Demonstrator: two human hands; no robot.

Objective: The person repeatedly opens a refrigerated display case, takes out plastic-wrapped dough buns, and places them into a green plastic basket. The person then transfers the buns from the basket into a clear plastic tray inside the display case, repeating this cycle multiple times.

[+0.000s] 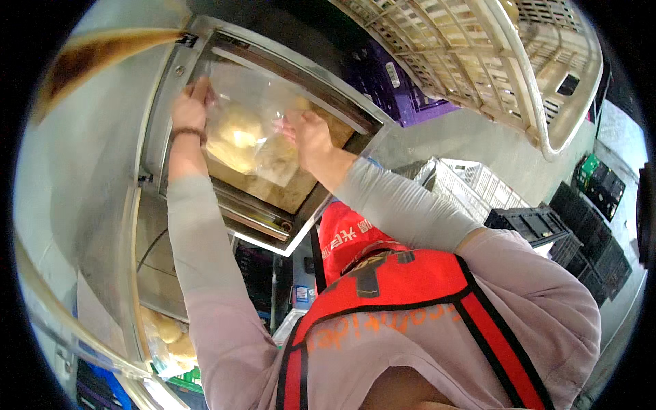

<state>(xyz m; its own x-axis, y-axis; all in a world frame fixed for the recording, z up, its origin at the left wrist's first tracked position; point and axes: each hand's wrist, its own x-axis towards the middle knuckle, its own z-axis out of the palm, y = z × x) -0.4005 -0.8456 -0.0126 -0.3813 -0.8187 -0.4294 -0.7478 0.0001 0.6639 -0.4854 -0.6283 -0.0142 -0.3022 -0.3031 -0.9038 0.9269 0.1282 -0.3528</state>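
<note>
A clear plastic bag (238, 136) with pale yellow, rounded contents, perhaps potatoes, lies in the metal-framed chamber of a machine that looks like a vacuum sealer. My left hand (192, 105) is at the bag's upper left side, its fingers bent and pinching the plastic. On the right of the bag, my right hand (307, 133) reaches over the chamber with its fingers at the plastic; motion blur hides whether they grip it. A metal bar (256, 221) runs along the near side of the chamber, and a brownish board (277, 192) lies under the bag.
A large off-white plastic basket (461, 56) stands at the upper right, beside a purple crate (382, 82). White crates (479, 184) and black crates (589, 230) are on the floor at right. More bagged yellow pieces (171, 341) lie at lower left, above a green crate (187, 379).
</note>
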